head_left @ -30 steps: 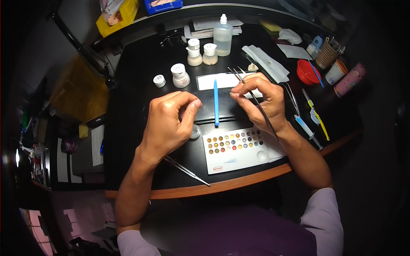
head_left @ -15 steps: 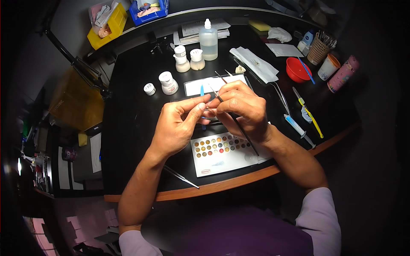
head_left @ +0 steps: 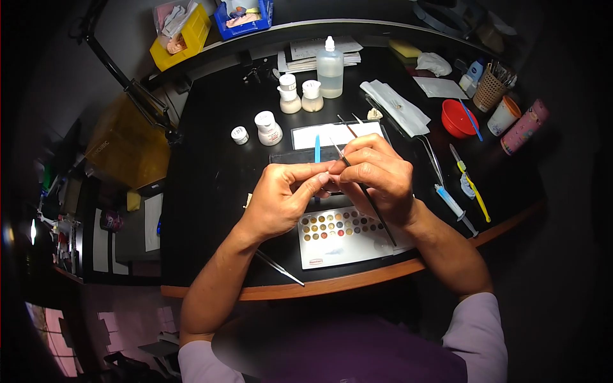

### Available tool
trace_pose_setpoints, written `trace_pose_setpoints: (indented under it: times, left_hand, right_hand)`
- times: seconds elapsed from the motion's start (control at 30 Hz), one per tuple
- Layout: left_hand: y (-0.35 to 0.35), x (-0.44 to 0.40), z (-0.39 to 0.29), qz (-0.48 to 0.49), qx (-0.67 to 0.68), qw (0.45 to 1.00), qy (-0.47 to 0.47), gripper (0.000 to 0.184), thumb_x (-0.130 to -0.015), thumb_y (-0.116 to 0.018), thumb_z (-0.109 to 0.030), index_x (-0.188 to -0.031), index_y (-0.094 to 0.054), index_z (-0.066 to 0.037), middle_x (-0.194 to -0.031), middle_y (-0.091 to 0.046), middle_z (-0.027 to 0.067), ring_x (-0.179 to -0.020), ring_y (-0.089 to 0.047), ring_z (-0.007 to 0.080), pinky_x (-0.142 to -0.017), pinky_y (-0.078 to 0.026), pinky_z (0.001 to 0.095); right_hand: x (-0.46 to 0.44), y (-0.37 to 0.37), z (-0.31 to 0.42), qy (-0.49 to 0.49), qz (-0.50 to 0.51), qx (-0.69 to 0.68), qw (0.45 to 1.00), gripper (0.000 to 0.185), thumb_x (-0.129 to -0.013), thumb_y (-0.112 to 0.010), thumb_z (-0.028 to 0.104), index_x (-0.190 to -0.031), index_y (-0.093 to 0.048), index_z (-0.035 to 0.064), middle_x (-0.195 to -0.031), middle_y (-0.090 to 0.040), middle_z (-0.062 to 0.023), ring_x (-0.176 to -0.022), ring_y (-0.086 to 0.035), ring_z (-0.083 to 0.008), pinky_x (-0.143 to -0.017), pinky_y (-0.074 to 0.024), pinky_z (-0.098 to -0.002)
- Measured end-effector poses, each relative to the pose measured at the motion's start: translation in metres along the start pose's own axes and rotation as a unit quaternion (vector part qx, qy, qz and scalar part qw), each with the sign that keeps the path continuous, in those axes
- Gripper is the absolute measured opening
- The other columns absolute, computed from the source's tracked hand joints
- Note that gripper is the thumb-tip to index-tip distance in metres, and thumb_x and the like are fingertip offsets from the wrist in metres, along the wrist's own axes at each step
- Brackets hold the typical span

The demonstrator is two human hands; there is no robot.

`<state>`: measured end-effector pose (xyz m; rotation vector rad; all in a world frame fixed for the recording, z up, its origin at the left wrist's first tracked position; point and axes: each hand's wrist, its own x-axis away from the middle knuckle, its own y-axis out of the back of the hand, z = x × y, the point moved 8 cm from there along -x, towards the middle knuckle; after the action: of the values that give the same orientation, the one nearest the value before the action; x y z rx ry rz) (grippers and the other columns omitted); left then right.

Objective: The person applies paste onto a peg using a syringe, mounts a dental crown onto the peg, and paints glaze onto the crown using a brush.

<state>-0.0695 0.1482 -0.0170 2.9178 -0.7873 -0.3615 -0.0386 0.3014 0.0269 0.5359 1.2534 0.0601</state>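
My left hand [head_left: 281,195] is closed, thumb and index finger pinched together at the tips. Whatever they hold is too small or too hidden to make out. Against those fingertips rest the fingers of my right hand [head_left: 381,171], which grips a thin dark-handled paintbrush [head_left: 377,214]. The brush slants, its pale tip up and its handle end down toward the table edge. Below the hands lies a white palette [head_left: 348,250] with rows of small coloured wells. Behind them are a white pad [head_left: 305,136] and an upright-looking blue tool [head_left: 317,148], partly covered by my fingers.
White-capped jars [head_left: 269,129] and a clear bottle [head_left: 330,71] stand at the back. Rightward are a red bowl [head_left: 457,121], a syringe [head_left: 454,205], a yellow-handled tool [head_left: 476,191] and a pink bottle [head_left: 525,126]. Tweezers [head_left: 279,268] lie near the front edge.
The whole view has shifted, so the table and hands appear farther right and slightly lower. My hands keep nearly the same pose, fingertips together, brush still in my right hand.
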Motion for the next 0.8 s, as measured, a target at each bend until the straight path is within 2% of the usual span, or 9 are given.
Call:
trace_pose_setpoints:
  times: [0.23,0.33,0.4,0.5,0.53,0.6,0.63,0.67,0.8]
  left_hand:
    - [0.004,-0.001,0.003,-0.022,-0.002,1.0,-0.004,0.026,-0.108,-0.064,-0.007,-0.128,-0.074,0.006,-0.109,-0.08,0.0159,-0.094,-0.077,0.0166,-0.084,-0.062,0.029]
    - [0.019,0.001,0.002,-0.06,-0.009,0.998,0.001,0.026,-0.107,-0.066,-0.008,-0.128,-0.073,0.006,-0.109,-0.08,0.016,-0.096,-0.077,0.0159,-0.086,-0.062,0.029]
    - [0.043,0.004,-0.005,-0.09,-0.102,0.99,-0.031,0.026,-0.107,-0.068,-0.008,-0.129,-0.073,0.005,-0.11,-0.08,0.0153,-0.097,-0.076,0.0158,-0.088,-0.062,0.0289]
    - [0.082,0.008,-0.009,-0.131,-0.109,0.985,-0.022,0.026,-0.106,-0.069,-0.008,-0.128,-0.074,0.005,-0.107,-0.08,0.014,-0.096,-0.076,0.0155,-0.09,-0.063,0.0285]
    - [0.091,0.009,-0.012,-0.148,-0.125,0.981,-0.032,0.026,-0.105,-0.07,-0.007,-0.127,-0.074,0.006,-0.106,-0.08,0.0137,-0.096,-0.076,0.0152,-0.09,-0.063,0.0283]
    - [0.101,0.009,-0.012,-0.158,-0.158,0.974,-0.039,0.026,-0.104,-0.071,-0.006,-0.126,-0.075,0.006,-0.105,-0.08,0.014,-0.096,-0.076,0.0149,-0.09,-0.063,0.0279]
    - [0.104,0.009,-0.012,-0.163,-0.168,0.972,-0.036,0.026,-0.102,-0.072,-0.005,-0.126,-0.075,0.006,-0.105,-0.08,0.0144,-0.096,-0.076,0.015,-0.09,-0.063,0.0277]
    - [0.105,0.01,-0.007,-0.16,-0.17,0.972,-0.022,0.026,-0.102,-0.073,-0.005,-0.126,-0.075,0.005,-0.105,-0.08,0.0146,-0.096,-0.076,0.0151,-0.09,-0.063,0.0276]
    - [0.103,0.007,0.003,-0.144,-0.18,0.973,0.021,0.026,-0.1,-0.074,-0.003,-0.125,-0.076,0.005,-0.105,-0.08,0.014,-0.098,-0.077,0.0153,-0.089,-0.063,0.0274]
  right_hand:
    - [-0.007,0.011,-0.005,-0.031,-0.016,0.035,0.999,0.026,-0.071,-0.093,0.004,-0.084,-0.071,0.0068,-0.082,-0.067,-0.005,-0.085,-0.066,-0.0243,-0.073,-0.0537,-0.0364]
    - [-0.008,0.024,-0.014,-0.047,-0.027,0.066,0.996,0.024,-0.071,-0.092,0.002,-0.085,-0.072,0.0059,-0.083,-0.071,-0.0073,-0.086,-0.068,-0.0259,-0.075,-0.0548,-0.0364]
    - [-0.008,0.04,-0.022,-0.083,-0.043,0.106,0.99,0.017,-0.077,-0.087,0.0,-0.086,-0.074,0.0042,-0.085,-0.073,-0.0094,-0.089,-0.07,-0.0274,-0.078,-0.0567,-0.0356]
    - [0.004,0.052,-0.041,-0.167,-0.063,0.111,0.978,0.014,-0.083,-0.085,0.0,-0.09,-0.073,0.0022,-0.09,-0.073,-0.0092,-0.089,-0.069,-0.0225,-0.081,-0.0547,-0.0342]
    - [0.008,0.052,-0.047,-0.186,-0.06,0.088,0.977,0.005,-0.093,-0.078,0.004,-0.092,-0.074,0.0009,-0.092,-0.073,-0.0103,-0.088,-0.068,-0.0217,-0.081,-0.0536,-0.0342]
    - [0.008,0.046,-0.044,-0.194,-0.048,0.064,0.978,0.015,-0.103,-0.067,0.01,-0.095,-0.074,-0.0005,-0.093,-0.072,-0.012,-0.088,-0.067,-0.0212,-0.08,-0.0526,-0.0337]
    - [0.007,0.039,-0.037,-0.206,-0.04,0.036,0.977,0.025,-0.109,-0.057,0.012,-0.097,-0.074,-0.0013,-0.094,-0.072,-0.0129,-0.086,-0.066,-0.0219,-0.078,-0.0519,-0.0347]
    - [0.004,0.032,-0.028,-0.243,-0.002,0.032,0.969,0.028,-0.11,-0.056,0.014,-0.097,-0.074,-0.0024,-0.092,-0.071,-0.0137,-0.084,-0.065,-0.0236,-0.076,-0.0517,-0.0363]
    - [0.002,-0.011,0.022,-0.05,0.11,-0.027,0.992,0.015,-0.097,-0.073,0.012,-0.091,-0.07,-0.0017,-0.089,-0.067,-0.0127,-0.08,-0.065,-0.0279,-0.069,-0.0527,-0.0387]
